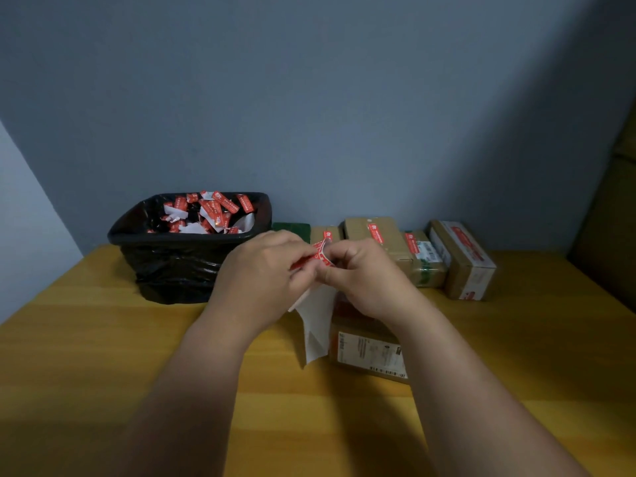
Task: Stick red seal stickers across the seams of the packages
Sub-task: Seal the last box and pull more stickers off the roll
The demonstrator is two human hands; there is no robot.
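Nearest the camera, two bare forearms are cut off by the lower edge of the frame above the yellow wooden table [103,339]. Just beyond them, a brown cardboard package with a white shipping label [370,352] is seen lying on the table, its far end hidden under the right wrist. A white strip of backing paper [315,325] is seen hanging from the hands, overlapping the package's left edge. Above it, a red seal sticker [320,253] is pinched between the fingers of the left hand [265,273] and the right hand [361,273]; much of it is covered by the fingers, and its print cannot be read. Further back on the left, a black bin lined with a black plastic bag [179,256] is filled with red and white sticker scraps [210,213]. At the wall, a row of brown taped boxes bearing red seals [430,253] is partly blocked by the hands, and a dark green box [292,228] is only just visible.
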